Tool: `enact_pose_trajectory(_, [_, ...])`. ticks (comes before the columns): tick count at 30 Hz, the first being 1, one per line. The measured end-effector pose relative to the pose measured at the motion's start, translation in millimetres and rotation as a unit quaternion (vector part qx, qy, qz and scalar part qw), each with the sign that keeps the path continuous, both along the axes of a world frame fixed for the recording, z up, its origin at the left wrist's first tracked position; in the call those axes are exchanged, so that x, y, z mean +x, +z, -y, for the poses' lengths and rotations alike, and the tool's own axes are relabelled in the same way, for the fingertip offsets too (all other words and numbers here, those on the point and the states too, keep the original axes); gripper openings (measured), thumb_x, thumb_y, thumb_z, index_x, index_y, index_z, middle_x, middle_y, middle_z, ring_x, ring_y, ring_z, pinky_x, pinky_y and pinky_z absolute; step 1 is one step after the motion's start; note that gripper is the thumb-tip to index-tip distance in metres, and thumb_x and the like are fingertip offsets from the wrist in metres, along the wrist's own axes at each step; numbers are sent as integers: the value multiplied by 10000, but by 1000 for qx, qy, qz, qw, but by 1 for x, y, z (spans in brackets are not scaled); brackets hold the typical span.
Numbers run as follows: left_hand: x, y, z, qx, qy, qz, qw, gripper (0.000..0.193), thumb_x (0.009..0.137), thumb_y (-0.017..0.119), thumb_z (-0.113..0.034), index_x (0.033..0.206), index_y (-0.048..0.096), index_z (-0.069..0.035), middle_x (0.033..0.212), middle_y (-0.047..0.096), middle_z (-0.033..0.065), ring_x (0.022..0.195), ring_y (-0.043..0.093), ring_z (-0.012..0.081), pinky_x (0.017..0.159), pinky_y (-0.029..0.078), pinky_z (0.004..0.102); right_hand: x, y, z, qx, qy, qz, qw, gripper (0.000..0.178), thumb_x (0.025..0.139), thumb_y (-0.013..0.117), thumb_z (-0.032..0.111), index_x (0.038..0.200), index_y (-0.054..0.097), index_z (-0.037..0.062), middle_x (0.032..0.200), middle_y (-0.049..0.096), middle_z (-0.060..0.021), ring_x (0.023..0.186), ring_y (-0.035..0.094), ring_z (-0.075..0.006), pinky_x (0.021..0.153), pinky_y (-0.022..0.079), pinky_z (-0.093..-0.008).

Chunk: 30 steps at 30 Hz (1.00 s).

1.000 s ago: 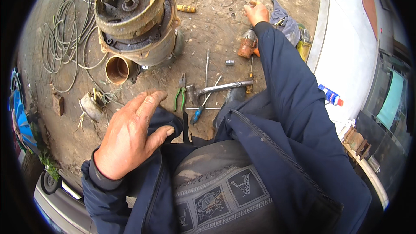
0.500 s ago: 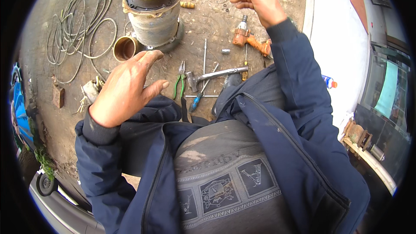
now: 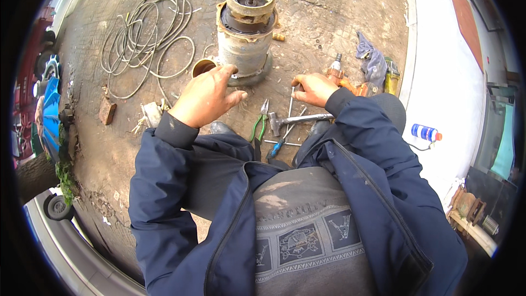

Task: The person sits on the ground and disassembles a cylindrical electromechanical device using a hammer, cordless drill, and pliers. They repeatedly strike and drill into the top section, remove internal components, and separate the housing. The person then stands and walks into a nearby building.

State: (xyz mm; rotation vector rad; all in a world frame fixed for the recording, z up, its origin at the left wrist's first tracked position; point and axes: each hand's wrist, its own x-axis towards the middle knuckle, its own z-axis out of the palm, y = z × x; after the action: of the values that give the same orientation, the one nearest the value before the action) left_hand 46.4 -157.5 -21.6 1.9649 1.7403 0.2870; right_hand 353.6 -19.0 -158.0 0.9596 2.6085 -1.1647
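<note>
One steel rod (image 3: 291, 101) among many close neighbours

With the clock read from the middle of the view and 12 straight ahead, the left hand (image 3: 207, 98) is at 10 o'clock. It is half open, thumb apart from the fingers, and nothing is seen in it. Its fingers overlap the copper-coloured pipe mouth (image 3: 202, 67) in view; I cannot tell if they touch. A relaxed position, away from the rim, seems good for it. Between 11 and 12 the grey machine (image 3: 241, 52) stands upright. Near the middle, green-handled pliers (image 3: 256, 129), a blue-handled screwdriver (image 3: 275, 149) and a hammer (image 3: 307, 118) lie close together, so in my judgement any tool should be lifted straight up, without dragging the others. At 2 o'clock the right hand (image 3: 316, 89) is narrow, fingers curved toward the thumb, at the upper end of the rod. Whether it grips the rod, I cannot tell. A firm pinch would probably prevent turning.

Around them, at 8 o'clock, is a grey vehicle (image 3: 71, 244); at 9, a brick (image 3: 107, 111); at 10, a coiled cable (image 3: 129, 38). The ground (image 3: 350, 8) is brown, dirty, patterned paving. At 2 lie an orange power tool (image 3: 347, 84) and a grey rag (image 3: 371, 57); at 3, a blue can (image 3: 423, 132) with red cap, beside a white surface (image 3: 438, 71).
</note>
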Motion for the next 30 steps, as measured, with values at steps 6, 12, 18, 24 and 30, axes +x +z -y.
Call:
enact_pose_trajectory(6, [0, 0, 2, 6, -2, -25, 1000, 559, 933, 819, -327, 1320, 624, 26, 1142, 737, 260, 1074, 718, 448, 914, 577, 509, 2, -5, -1, -2, 24, 9, 1000, 481, 946, 761, 377, 1253, 731, 8, 1101, 783, -252, 1080, 748, -432, 967, 581, -513])
enact_pose_trajectory(12, [4, 2, -2, -34, -7, -33, 999, 570, 950, 808, -328, 1370, 614, 5, 1241, 720, 235, 1114, 709, 420, 951, 571, 478, 2, -2, -4, -8, 19, 1, 1000, 488, 946, 760, 374, 1260, 725, 3, 1107, 781, -255, 1090, 744, -436, 976, 577, -512])
enact_pose_trajectory(18, [8, 3, -2, -35, -23, -9, 999, 579, 955, 808, -297, 1389, 594, 22, 1233, 711, 238, 1121, 704, 424, 954, 570, 478, -1, 2, -3, -8, 28, 16, 999, 478, 948, 756, 365, 1247, 722, -7, 1078, 780, -259, 1073, 744, -440, 963, 576, -520])
enact_pose_trajectory(24, [16, 13, 0, 11, -43, 6, 999, 573, 964, 801, -271, 1402, 582, 27, 1226, 698, 247, 1118, 691, 438, 972, 562, 481, -2, 4, -2, -2, 30, 4, 1000, 467, 947, 761, 359, 1238, 721, -5, 1050, 783, -252, 1050, 746, -441, 950, 579, -522])
enact_pose_trajectory(30, [37, 46, 7, -32, -50, 28, 998, 609, 943, 809, -241, 1442, 565, 7, 1325, 675, 247, 1226, 658, 453, 1028, 542, 492, -3, 10, 4, 9, 34, -3, 999, 454, 951, 765, 356, 1230, 714, 1, 1066, 776, -255, 1046, 741, -442, 940, 578, -529])
